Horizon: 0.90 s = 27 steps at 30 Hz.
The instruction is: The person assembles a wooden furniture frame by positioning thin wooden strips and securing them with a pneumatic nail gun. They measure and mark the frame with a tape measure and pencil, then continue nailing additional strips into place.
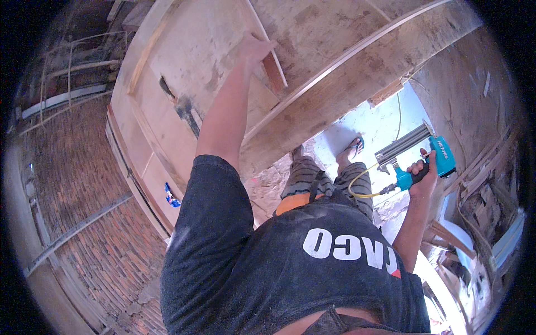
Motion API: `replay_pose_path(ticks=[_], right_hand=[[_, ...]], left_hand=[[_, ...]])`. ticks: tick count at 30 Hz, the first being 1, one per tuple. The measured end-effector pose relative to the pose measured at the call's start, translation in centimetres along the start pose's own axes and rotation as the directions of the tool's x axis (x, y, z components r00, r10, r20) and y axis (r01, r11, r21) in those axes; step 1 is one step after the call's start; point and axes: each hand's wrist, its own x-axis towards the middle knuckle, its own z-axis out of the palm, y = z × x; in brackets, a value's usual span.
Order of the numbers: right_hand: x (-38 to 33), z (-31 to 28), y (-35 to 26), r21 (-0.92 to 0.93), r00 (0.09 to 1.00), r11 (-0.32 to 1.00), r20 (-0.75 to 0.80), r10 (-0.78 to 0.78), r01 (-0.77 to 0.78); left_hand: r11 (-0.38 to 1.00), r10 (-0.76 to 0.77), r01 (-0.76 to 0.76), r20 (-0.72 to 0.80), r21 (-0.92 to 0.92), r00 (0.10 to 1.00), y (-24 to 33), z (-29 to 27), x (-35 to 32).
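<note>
My left hand (257, 49) reaches far forward over a large wooden panel (195, 56). Its fingers curl over the end of a reddish-brown wooden strip (273, 72) that stands along a pale-edged divider; part of the grip is hidden. Off to the right, my right hand (422, 174) is wrapped round the black handle of a teal nail gun (444, 156). The gun has a long grey magazine, held away from the panel. A yellow air hose (355, 190) curves from its handle towards my waist.
A dark, worn tool (187, 111) lies on the panel beside my left forearm. Near the panel's left side is a small blue item (172, 195). A long raised rail (335, 67) crosses the panel. Wood scraps (486, 195) pile up at right; brickwork (84, 167) stands at left.
</note>
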Motion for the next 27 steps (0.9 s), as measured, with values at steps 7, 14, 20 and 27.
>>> replay_pose_path(ticks=[7,14,20,27], right_hand=[[-4.6,1.1,6.1,0.09,0.993,0.99,0.009,-0.114,0.112],[-10.3,4.3,11.3,0.156,0.989,0.976,-0.034,-0.146,0.15],[-14.1,8.3,13.6,0.087,0.981,0.979,-0.074,-0.179,0.185],[-16.3,7.9,16.0,0.023,0.978,0.982,-0.093,-0.187,0.19]], left_hand=[[0.932,-0.01,-0.008,-0.049,-0.362,0.999,-12.5,-2.1,2.2],[0.893,-0.095,0.009,-0.168,-0.451,0.981,-16.0,-3.0,-7.5],[0.889,-0.111,-0.048,-0.316,-0.455,0.942,-16.0,1.1,-6.8],[0.748,-0.245,-0.049,-0.343,-0.662,0.907,-11.7,2.4,-6.6]])
